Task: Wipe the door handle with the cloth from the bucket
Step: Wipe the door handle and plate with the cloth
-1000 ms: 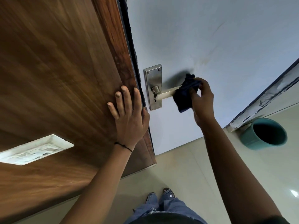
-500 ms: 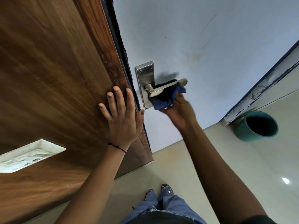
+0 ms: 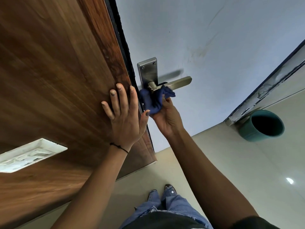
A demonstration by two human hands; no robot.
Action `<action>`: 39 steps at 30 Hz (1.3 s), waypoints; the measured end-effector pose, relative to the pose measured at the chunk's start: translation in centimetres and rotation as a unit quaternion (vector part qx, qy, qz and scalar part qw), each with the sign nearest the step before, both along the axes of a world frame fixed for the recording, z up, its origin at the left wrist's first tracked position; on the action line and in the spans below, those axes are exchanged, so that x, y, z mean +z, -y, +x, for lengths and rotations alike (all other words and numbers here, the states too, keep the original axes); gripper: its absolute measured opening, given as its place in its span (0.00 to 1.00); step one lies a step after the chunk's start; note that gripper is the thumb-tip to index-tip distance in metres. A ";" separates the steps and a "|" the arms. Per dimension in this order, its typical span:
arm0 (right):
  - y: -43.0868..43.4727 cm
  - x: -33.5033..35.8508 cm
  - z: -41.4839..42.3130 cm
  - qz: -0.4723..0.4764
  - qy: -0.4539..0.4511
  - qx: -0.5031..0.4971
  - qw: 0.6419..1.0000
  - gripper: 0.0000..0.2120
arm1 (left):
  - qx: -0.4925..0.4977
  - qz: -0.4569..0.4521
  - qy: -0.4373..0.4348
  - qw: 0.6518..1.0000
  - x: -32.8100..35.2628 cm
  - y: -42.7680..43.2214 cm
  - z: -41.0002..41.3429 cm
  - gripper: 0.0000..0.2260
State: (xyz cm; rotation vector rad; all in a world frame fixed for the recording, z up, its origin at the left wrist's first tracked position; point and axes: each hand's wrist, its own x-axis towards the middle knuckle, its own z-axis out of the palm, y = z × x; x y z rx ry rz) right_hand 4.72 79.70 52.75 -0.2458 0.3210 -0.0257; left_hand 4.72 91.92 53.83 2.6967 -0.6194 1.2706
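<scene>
A brushed-metal lever door handle (image 3: 179,82) on its back plate (image 3: 148,71) sits on the pale blue door (image 3: 214,38). My right hand (image 3: 166,118) grips a dark blue cloth (image 3: 153,100) from below and presses it against the handle's base and the lower part of the plate. The lever's outer end is bare. My left hand (image 3: 123,113) lies flat with fingers spread on the brown wooden panel (image 3: 57,71) just left of the handle. A teal bucket (image 3: 262,125) stands on the floor at the right, by the door frame.
A white switch plate (image 3: 28,154) is set into the wooden panel at lower left. Beige tiled floor (image 3: 231,162) spreads below. My jeans and shoes (image 3: 165,195) show at the bottom. A chipped door frame (image 3: 270,80) runs diagonally at the right.
My right hand has slid the cloth along the lever from its outer end in to the base and back plate, now gripping from below. My left hand stays flat on the wood.
</scene>
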 end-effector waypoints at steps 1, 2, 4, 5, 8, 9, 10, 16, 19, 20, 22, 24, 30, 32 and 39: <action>-0.1 0.3 -0.1 0.014 0.006 0.009 1.000 0.25 | 0.000 -0.001 0.001 1.000 0.0 0.0 0.0 0.30; 0.0 0.6 -0.2 0.021 -0.003 0.015 1.000 0.25 | 0.002 -0.002 0.003 1.000 -0.1 0.0 0.0 0.30; 0.7 1.0 -0.3 0.037 0.006 0.031 0.999 0.29 | 0.002 -0.003 0.006 1.000 -0.1 -0.1 0.1 0.31; 1.2 1.0 -0.3 0.047 0.009 0.032 0.998 0.29 | -0.001 -0.002 0.006 1.000 -0.1 -0.1 0.1 0.31; 2.6 1.3 -0.3 0.035 -0.014 0.034 0.999 0.17 | -0.004 0.003 0.003 1.000 -0.1 -0.2 0.1 0.31; 2.8 1.6 -0.3 0.030 -0.029 0.038 0.998 0.14 | -0.004 0.004 0.003 1.000 -0.1 -0.2 0.1 0.31; 2.9 2.0 -0.3 0.029 -0.045 0.038 0.998 0.11 | -0.002 0.005 0.003 1.000 -0.1 -0.2 0.0 0.31; 5.2 4.8 0.2 -0.048 -0.154 0.014 0.987 0.06 | 0.003 0.002 0.004 1.000 -0.1 -0.2 0.0 0.31; 7.0 6.5 -0.2 -0.049 -0.166 -0.019 0.985 0.07 | 0.005 0.000 0.008 1.000 -0.2 -0.2 0.0 0.31; 7.6 6.7 -0.5 -0.063 -0.168 -0.031 0.983 0.07 | 0.005 -0.001 0.008 1.000 -0.2 -0.1 0.0 0.31; 8.3 6.7 -0.9 -0.118 -0.160 -0.065 0.978 0.06 | 0.003 -0.003 0.008 1.000 -0.2 -0.1 0.0 0.31; 8.3 6.3 -0.7 -0.175 -0.172 -0.169 0.955 0.06 | 0.002 -0.003 0.007 1.000 -0.2 -0.1 0.0 0.31; 4.7 5.4 -1.2 -0.663 -0.112 -0.285 0.683 0.22 | 0.000 -0.003 0.010 1.000 -0.2 -0.1 0.0 0.31; 2.8 5.0 -1.5 -0.789 -0.040 -0.229 0.569 0.24 | 0.002 0.001 0.007 1.000 -0.1 -0.1 -0.1 0.32; 1.0 3.7 -1.5 -0.966 0.044 -0.089 0.239 0.20 | 0.018 0.024 0.002 1.000 -0.1 -0.3 -0.2 0.36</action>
